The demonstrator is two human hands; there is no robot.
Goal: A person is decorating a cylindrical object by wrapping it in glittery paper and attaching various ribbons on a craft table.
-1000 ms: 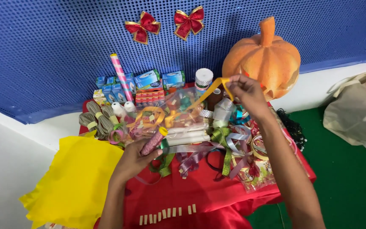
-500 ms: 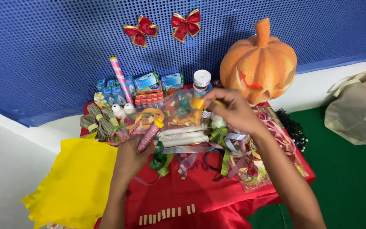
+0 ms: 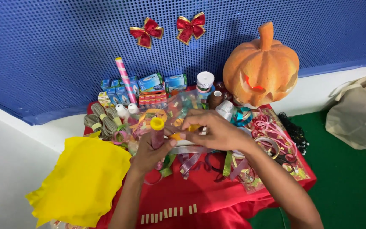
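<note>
Left hand: closed around pink glitter spool, upright, yellow cap above the fist.
Right hand: pinched shut on yellow ribbon, just beside the spool.
Setting: red cloth; orange pumpkin behind.

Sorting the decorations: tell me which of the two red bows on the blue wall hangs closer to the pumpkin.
The right-hand red bow; the other bow hangs further left, away from the orange pumpkin.
</note>
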